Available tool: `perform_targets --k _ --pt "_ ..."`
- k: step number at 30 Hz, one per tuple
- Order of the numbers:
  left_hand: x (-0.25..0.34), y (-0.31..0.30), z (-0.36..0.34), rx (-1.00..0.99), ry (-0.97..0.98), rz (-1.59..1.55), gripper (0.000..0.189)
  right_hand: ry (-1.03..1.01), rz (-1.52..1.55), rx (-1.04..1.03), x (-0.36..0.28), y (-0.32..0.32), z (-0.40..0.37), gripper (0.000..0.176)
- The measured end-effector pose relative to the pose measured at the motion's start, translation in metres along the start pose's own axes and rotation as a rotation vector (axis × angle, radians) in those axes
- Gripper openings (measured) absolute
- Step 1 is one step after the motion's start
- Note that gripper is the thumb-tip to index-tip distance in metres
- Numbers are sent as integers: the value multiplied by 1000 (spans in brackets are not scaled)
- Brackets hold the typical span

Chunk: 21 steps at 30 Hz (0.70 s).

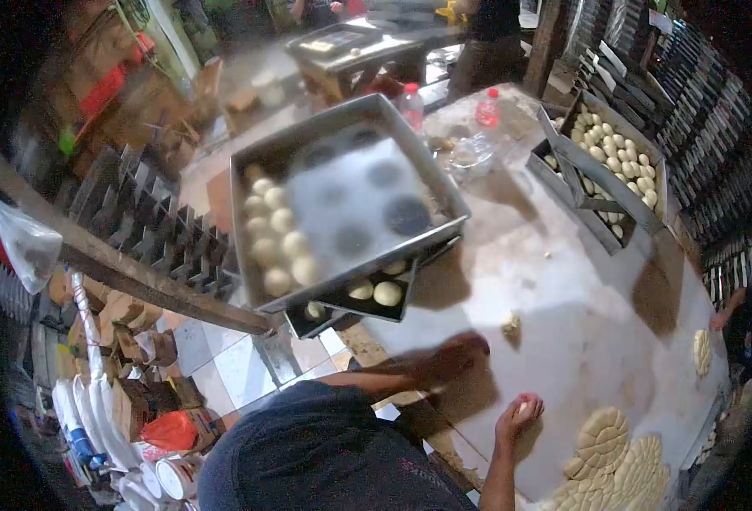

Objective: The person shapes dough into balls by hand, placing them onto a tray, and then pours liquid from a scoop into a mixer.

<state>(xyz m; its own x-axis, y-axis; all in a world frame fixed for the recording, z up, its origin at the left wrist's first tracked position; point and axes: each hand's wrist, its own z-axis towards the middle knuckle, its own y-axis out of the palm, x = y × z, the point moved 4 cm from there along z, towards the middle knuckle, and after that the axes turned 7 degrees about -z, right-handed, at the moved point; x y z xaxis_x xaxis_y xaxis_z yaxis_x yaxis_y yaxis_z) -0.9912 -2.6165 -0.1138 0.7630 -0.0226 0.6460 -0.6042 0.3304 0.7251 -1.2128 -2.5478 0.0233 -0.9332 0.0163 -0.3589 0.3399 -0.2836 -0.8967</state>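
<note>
- Dough ball (pixel 525 408) is in the right hand (pixel 519 417), over the bench (pixel 563 281), not far in from its near edge. Just a bit of it shows.
- The right hand is curled around the ball. If it squeezes too hard, the ball could go flat or stick to the skin.
- The left hand (pixel 468 349) is blurry and dark, out over the bench past the same edge. I cannot tell if its fingers are apart or closed, or if it has dough. The two hands are apart.
- A small lump (pixel 510 325) sits on the bench, farther in than the right hand and near the left one. A quick sweep of the left hand could knock it away.
- Cut dough (pixel 598 443) lies to the right of the right hand. The pieces touch, so they could stick together.
- The big tray (pixel 354 274) of balls is off to the left, crooked on top of smaller trays (pixel 376 307). It seems to poke out past the near edge, so a bump from the left arm could tip it.
</note>
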Motion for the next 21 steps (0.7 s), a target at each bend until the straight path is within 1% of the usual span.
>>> perform_targets --k 1,2,3,4,5,6,7,8,9,10,11,12,13,14,15,16,17,18,19,20,21 --pt "-7 -2 -31 21 -98 216 31 -48 11 -131 -18 -9 -14 10" --pt "3 3 -56 16 -188 487 34 -250 -3 -49 -1 -6 -26 10" --pt "22 12 -81 -31 -264 677 37 -161 53 -130 8 -13 -32 10" --pt "52 26 -92 -128 -350 834 40 84 216 -202 48 1 -34 9" --pt "96 44 -94 -259 -421 965 43 83 201 -377 63 -13 -26 14" --pt "158 69 -90 -404 -430 1050 46 177 128 -421 103 -13 -26 8" --pt "218 95 -89 -521 -380 1074 49 687 621 -518 89 -30 -35 8" --pt "277 114 -87 -533 -216 1047 50 243 163 -429 74 -52 -33 17" --pt "341 121 -73 -536 -49 1018 50 480 386 -376 53 -60 -29 20" --pt "391 107 -58 -525 75 1085 50 708 611 -311 24 -58 -11 24" --pt "445 97 -54 -285 128 1439 36 621 591 -295 -7 -53 9 26" --pt "484 60 -38 -199 120 1759 32 538 573 -275 -40 -48 30 28" --pt "513 6 -24 104 138 1856 30 277 537 -413 -81 -48 53 30" --pt "546 -40 -8 271 -69 1978 30 122 497 -486 -165 -58 76 29" --pt "570 -73 4 339 -125 2020 30 -56 558 -440 -242 -63 89 26" --pt "579 -151 11 365 19 1976 31 -106 655 -489 -293 -56 98 25" --pt "581 -212 12 395 164 1924 32 -371 492 -370 -338 -49 110 30" --pt "585 -213 10 390 174 1921 32 -481 559 -366 -406 -59 111 34" --pt "586 -209 6 318 114 2034 33 -675 604 -258 -449 -48 115 32" --pt "588 -201 5 247 56 2148 34 -710 665 -253 -494 -40 116 29" --pt "597 -177 4 249 73 2150 34 -919 716 -147 -537 -37 117 27"
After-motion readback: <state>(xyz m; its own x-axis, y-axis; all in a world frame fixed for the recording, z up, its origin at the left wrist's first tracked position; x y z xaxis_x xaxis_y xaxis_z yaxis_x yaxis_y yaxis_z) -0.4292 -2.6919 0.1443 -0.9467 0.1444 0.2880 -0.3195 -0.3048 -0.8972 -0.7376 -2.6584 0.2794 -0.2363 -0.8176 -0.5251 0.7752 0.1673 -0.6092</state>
